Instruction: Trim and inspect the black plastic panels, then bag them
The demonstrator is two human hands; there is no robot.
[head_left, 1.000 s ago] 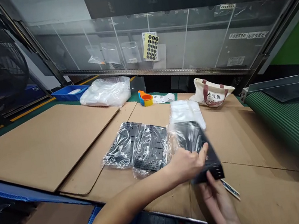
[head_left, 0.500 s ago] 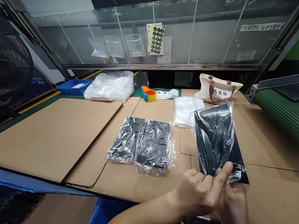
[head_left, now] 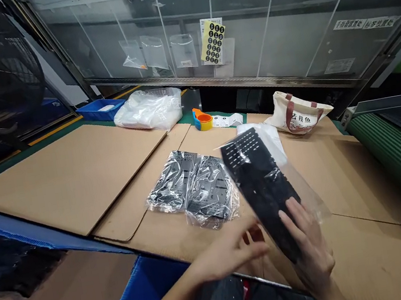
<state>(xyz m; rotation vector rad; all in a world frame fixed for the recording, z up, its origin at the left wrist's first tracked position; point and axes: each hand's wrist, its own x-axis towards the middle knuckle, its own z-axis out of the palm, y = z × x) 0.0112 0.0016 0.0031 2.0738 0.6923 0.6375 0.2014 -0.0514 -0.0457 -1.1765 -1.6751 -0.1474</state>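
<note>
A flat black part in a clear plastic bag (head_left: 257, 186) is held tilted over the table, its slotted end up and to the left. My right hand (head_left: 308, 242) grips its lower right side, with fingers spread across the front. My left hand (head_left: 235, 248) is by the lower left edge, thumb and fingers apart; whether its fingertips touch the bag I cannot tell. Behind that hand, two bagged black parts lie side by side, a left one (head_left: 173, 182) and a right one (head_left: 209, 189). A stack of clear bags (head_left: 273, 141) is partly hidden behind the held part.
Cardboard sheets (head_left: 63, 176) cover the table. Toward the back are a blue tray (head_left: 99, 110), a big plastic bag (head_left: 150, 109), an orange, yellow and blue tape dispenser (head_left: 203, 120) and a canvas tote (head_left: 299, 114). A green ribbed conveyor (head_left: 399, 154) runs along the right.
The bagged part has turned from nearly upright to leaning left and now shows a slotted face. My left hand has come off its front and moved left; my right hand now covers its lower right side.
</note>
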